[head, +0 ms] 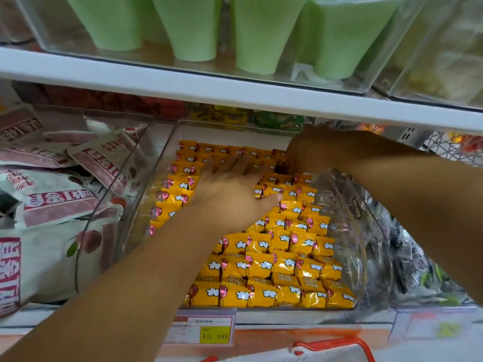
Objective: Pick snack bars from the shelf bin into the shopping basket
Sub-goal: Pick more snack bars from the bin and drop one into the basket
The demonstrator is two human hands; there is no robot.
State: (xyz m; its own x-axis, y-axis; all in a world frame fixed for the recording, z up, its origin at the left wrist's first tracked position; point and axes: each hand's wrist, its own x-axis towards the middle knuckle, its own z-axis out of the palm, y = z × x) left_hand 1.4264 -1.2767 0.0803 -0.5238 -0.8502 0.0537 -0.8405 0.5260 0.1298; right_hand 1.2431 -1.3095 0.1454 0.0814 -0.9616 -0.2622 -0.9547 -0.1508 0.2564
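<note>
A clear plastic shelf bin (167, 150) holds several small yellow-wrapped snack bars (264, 265) with white clouds and pink balloons printed on them. My left hand (232, 189) lies flat on the bars in the middle of the bin, fingers straight and pointing toward the back, thumb against one bar. My right hand (303, 150) reaches to the bin's back right corner, just under the shelf above; its fingers are bent down among the bars and mostly hidden. A shopping basket with an orange rim (337, 344) shows at the bottom edge.
A white shelf board (235, 92) hangs low over the bin. Green cups (193, 27) stand in a clear tray above. Pink-and-white snack bags (52, 199) fill the bin to the left, clear-wrapped goods (407, 246) the right. A price tag (203, 330) hangs on the shelf edge.
</note>
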